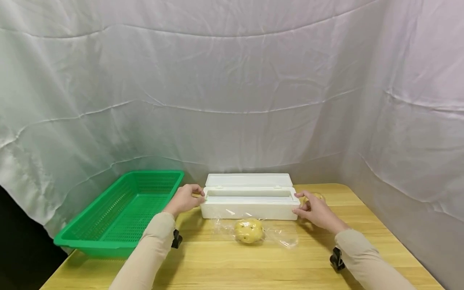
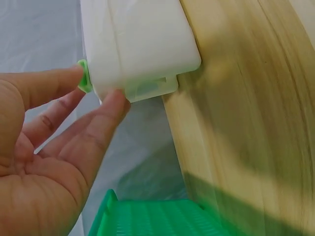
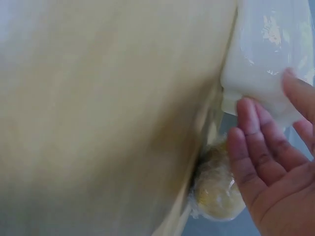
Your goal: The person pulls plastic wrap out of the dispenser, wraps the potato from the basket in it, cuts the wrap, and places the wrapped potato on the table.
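A long white cling film dispenser [image 1: 249, 210] stands at the back of the table, its lid [image 1: 249, 179] raised. My left hand [image 1: 184, 198] is at its left end, pinching the corner by a small green slider [image 2: 85, 76]. At the other end my right hand [image 1: 319, 211] holds its thumb and fingers fairly straight, the tips right at the box's end. In front lies a yellow potato [image 1: 249, 230] under clear cling film [image 1: 284, 237] that spreads out on both sides. A second, film-wrapped potato [image 3: 219, 191] sits beyond the right hand, partly hidden by it in the head view.
A green plastic basket [image 1: 98, 244] with slotted walls stands at the left of the wooden table [image 1: 232, 266], close to the left forearm. Grey-white cloth [image 1: 232, 88] hangs behind the table and along the right side.
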Demonstrator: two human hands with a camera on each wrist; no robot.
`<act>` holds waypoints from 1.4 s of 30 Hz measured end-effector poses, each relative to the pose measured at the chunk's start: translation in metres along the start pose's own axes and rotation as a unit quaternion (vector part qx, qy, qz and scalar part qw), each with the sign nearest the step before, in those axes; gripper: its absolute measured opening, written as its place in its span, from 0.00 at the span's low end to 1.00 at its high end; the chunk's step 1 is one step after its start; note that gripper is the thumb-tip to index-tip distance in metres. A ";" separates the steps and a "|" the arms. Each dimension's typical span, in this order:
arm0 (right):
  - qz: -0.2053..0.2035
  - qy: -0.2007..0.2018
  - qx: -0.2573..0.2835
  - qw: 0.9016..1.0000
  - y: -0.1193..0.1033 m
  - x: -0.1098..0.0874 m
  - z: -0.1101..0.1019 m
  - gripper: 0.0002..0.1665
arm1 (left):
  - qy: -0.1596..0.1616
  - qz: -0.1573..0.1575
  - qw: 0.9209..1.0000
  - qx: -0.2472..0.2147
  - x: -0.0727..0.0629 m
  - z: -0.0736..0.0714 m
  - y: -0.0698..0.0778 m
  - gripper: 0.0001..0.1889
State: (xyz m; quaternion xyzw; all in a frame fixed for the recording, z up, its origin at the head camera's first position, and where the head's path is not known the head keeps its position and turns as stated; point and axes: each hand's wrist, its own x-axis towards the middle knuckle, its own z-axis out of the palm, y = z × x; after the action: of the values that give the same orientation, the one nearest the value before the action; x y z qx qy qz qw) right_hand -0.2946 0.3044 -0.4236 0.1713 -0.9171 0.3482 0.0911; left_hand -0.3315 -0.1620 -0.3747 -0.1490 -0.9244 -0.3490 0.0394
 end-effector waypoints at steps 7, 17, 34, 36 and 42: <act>0.041 -0.062 0.039 0.996 0.001 0.002 -0.018 0.36 | 0.042 0.037 0.998 0.043 -0.003 0.009 0.014 0.08; 0.052 -0.070 0.034 0.996 -0.001 -0.004 -0.028 0.37 | -0.050 0.286 0.943 0.164 -0.033 0.058 0.078 0.12; 0.028 -0.103 0.069 0.992 -0.003 -0.006 -0.032 0.41 | -0.068 0.308 0.931 0.185 -0.047 0.093 0.071 0.25; 0.023 -0.119 0.080 0.989 -0.001 -0.005 -0.034 0.43 | -0.067 0.309 0.931 0.182 -0.047 0.094 0.071 0.25; 0.023 -0.149 0.106 0.983 0.003 -0.007 -0.041 0.44 | -0.082 0.291 0.938 0.167 -0.047 0.095 0.072 0.24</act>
State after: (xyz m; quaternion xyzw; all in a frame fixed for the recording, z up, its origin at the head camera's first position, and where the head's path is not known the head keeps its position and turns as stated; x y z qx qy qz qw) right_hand -0.2871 0.3354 -0.3968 0.2090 -0.8821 0.4159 -0.0733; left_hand -0.2617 -0.0599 -0.4086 -0.4311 -0.8856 -0.1492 0.0878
